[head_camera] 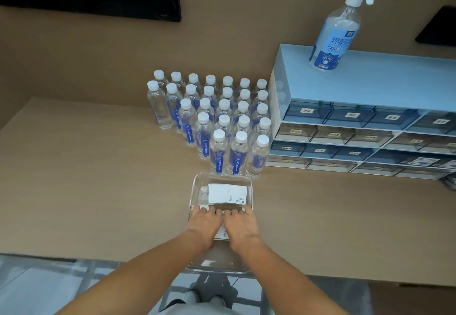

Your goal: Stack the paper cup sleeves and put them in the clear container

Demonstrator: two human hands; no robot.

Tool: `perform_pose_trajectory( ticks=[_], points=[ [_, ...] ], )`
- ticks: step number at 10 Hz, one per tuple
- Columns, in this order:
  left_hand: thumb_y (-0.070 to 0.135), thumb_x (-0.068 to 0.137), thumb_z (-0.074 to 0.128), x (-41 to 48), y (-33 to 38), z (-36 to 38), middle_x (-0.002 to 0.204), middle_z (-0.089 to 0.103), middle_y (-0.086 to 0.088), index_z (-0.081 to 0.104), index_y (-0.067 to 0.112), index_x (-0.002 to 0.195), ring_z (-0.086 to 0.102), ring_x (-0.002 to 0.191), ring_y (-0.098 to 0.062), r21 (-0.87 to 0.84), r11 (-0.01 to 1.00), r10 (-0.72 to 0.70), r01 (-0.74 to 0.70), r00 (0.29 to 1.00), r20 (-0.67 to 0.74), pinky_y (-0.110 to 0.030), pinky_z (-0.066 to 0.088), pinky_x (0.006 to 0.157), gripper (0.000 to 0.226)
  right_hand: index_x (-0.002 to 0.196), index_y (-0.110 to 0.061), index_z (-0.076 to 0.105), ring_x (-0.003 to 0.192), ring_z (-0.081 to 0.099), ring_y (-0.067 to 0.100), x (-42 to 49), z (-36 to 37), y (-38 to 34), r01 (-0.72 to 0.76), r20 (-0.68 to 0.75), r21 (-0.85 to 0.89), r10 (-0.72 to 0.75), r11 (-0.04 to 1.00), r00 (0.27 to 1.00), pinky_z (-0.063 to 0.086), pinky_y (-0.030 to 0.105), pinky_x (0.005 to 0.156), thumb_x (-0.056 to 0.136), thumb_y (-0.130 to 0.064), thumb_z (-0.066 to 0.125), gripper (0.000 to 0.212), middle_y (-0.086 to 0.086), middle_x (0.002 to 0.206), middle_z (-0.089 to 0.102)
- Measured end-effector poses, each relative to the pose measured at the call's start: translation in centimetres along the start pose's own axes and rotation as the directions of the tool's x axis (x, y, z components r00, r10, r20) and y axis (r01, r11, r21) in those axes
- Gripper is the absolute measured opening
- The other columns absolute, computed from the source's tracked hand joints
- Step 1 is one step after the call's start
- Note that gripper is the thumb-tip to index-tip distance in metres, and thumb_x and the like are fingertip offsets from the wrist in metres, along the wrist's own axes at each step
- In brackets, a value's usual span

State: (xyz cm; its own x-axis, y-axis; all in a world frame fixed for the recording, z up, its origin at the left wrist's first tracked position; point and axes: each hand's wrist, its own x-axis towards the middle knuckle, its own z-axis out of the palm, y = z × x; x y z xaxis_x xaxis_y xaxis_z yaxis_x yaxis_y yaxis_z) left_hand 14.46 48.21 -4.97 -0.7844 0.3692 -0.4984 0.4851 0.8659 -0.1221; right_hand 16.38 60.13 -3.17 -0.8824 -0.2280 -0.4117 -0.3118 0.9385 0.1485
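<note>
Soft, even, fairly bright light covers the worktop (86, 179), with only faint shadows. The wide lens bends straight lines at the edges; the spray bottle (335, 33) leans strongly. Slight blur softens the drawer labels, and faint glare marks the clear container (197, 186).

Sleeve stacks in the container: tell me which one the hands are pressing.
The near stack, under both hands; the far stack lies untouched nearer the bottles.

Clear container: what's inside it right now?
In the clear container: a white stack of paper cup sleeves at the far end. The left hand and right hand press on more sleeves at the near end; the hands cover most of those.
</note>
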Motion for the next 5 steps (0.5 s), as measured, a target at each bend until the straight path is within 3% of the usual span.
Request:
perform_pose_trajectory(
  ticks=[1,3,4,5],
  points=[
    [0.022,0.077,0.078,-0.6,0.3,-0.1,0.130,0.053,-0.010,0.044,0.010,0.132,0.054,0.120,-0.031,0.011,1.000,-0.028,0.028,1.000,0.003,-0.044,0.034,0.103,0.065,0.125,-0.009,0.047,0.118,0.054,0.026,-0.2,-0.4,0.0,0.002,0.006,0.036,-0.002,0.999,1.000,0.024,0.041,0.113,0.076,-0.016,0.072,0.056,0.010,0.122,0.060],
    [0.052,0.075,0.077,-2.0,-0.5,-1.6,0.132,0.049,-0.012,0.044,0.010,0.133,0.052,0.120,-0.032,-0.063,0.998,0.019,-0.020,0.999,-0.027,-0.041,0.036,0.106,0.079,0.130,-0.009,0.047,0.127,0.045,0.031,-1.2,-2.0,0.0,0.002,0.054,0.121,-0.008,0.993,0.999,0.032,0.040,0.112,0.078,-0.022,0.074,0.060,0.012,0.131,0.054],
    [0.059,0.083,0.065,-3.4,-0.9,-2.7,0.132,0.050,-0.013,0.045,0.010,0.134,0.051,0.120,-0.033,-0.098,0.994,0.036,-0.043,0.997,-0.072,-0.043,0.036,0.106,0.074,0.126,-0.010,0.052,0.124,0.048,0.031,-2.7,-3.7,0.3,-0.005,0.060,0.213,-0.008,0.977,0.998,0.040,0.039,0.104,0.086,-0.032,0.067,0.048,0.013,0.129,0.055],
    [0.050,0.093,0.055,-4.8,-1.3,-3.9,0.135,0.050,-0.015,0.047,0.009,0.134,0.051,0.124,-0.035,-0.102,0.994,0.021,-0.033,0.992,-0.121,-0.044,0.038,0.106,0.059,0.122,-0.010,0.058,0.117,0.053,0.032,-4.2,-5.0,0.1,-0.064,0.032,0.328,0.057,0.943,0.998,0.047,0.041,0.095,0.096,-0.035,0.048,0.037,0.014,0.127,0.057]
  ],
)
